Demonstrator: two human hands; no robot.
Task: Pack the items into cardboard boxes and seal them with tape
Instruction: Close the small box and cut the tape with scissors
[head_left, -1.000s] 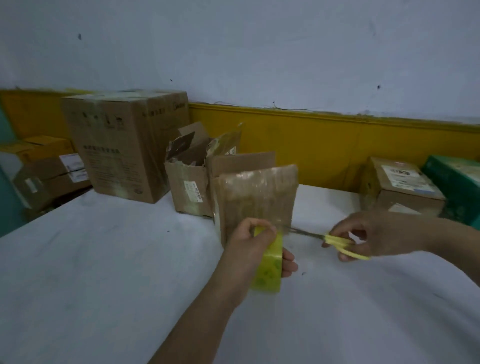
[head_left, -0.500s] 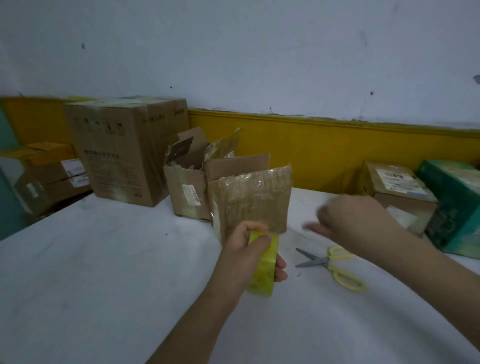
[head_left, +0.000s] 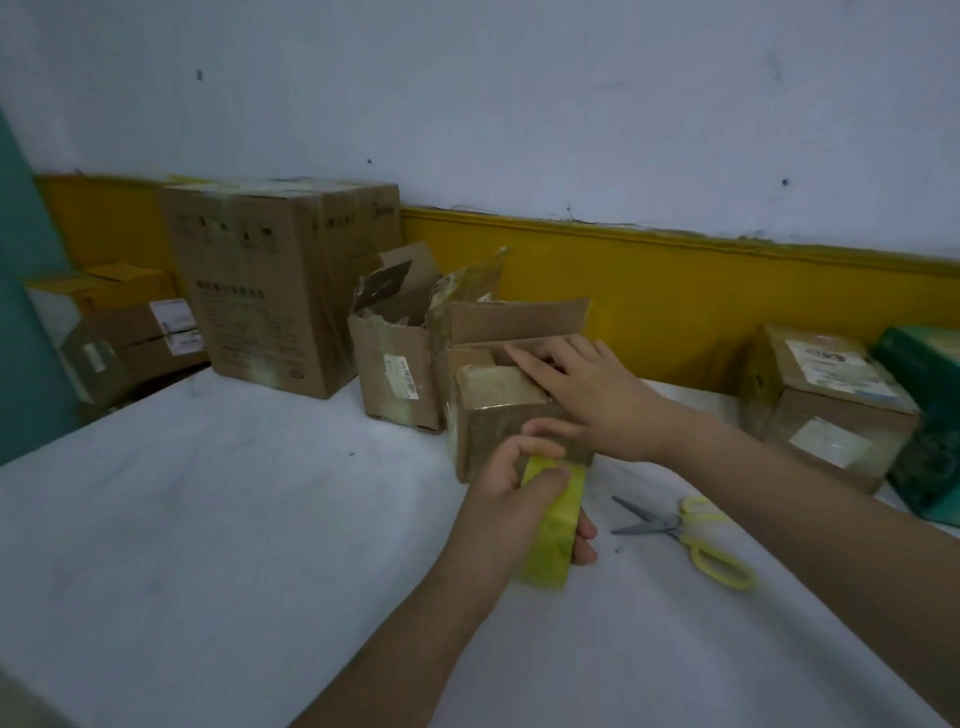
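Tall carton, rear left: plain corrugated board, closed. Torn open box, beside it: ragged flaps, paper label. Small cardboard box, table centre: tape-glossed front, rear flap up. Judged light and stiff, and it may skid on the cloth, so best steadied from above. Left hand: fingers curled round tape roll, a yellow-tinted, slick, rigid ring held at the box's front face. Right hand: fingers straight, pressing flat on the box top. Scissors: yellow handles, lying on white table cloth. Labelled box, far right
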